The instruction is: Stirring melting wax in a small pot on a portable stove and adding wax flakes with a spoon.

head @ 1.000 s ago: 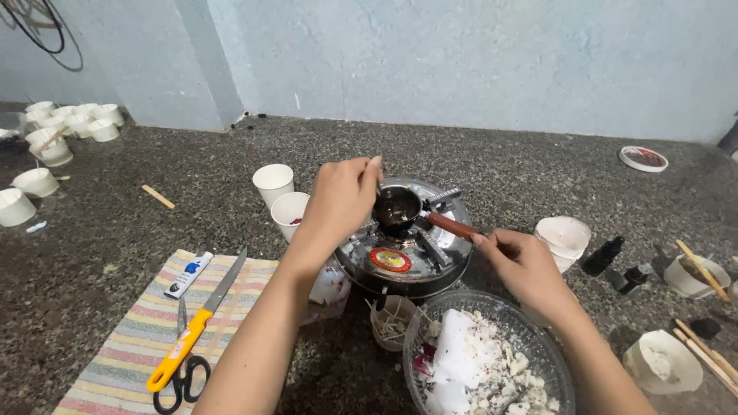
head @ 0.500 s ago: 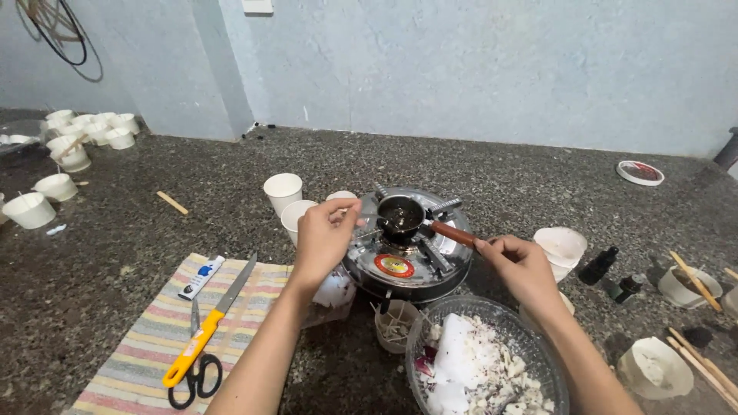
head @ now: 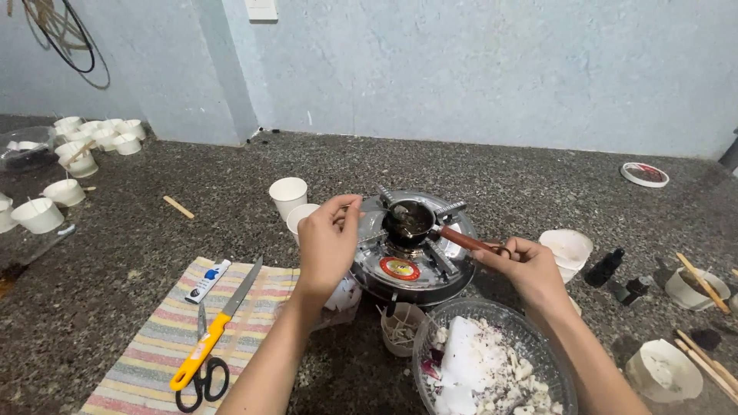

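Small pot (head: 410,220) sits on the round stove (head: 411,257), centre of the counter (head: 138,253). Its wooden handle (head: 465,240) runs down-right from the pot toward the right hand (head: 526,269), which pinches the handle's end, fingers closed on it. So the long axis points from pot to right hand; that hand is the one on it. Left hand (head: 327,242) is up beside the stove's left edge, fingers pinched narrow on a thin spoon (head: 377,207) whose tip reaches right into the pot rim; the pot lies just to the right of this hand. White cups (head: 288,196) stand just behind the left hand. Glass bowl (head: 492,361) of white chunks is near, below the stove. Knife (head: 219,327) and scissors (head: 201,369) lie on the striped cloth (head: 138,361), well left. Dark bottles (head: 606,267) to the right.
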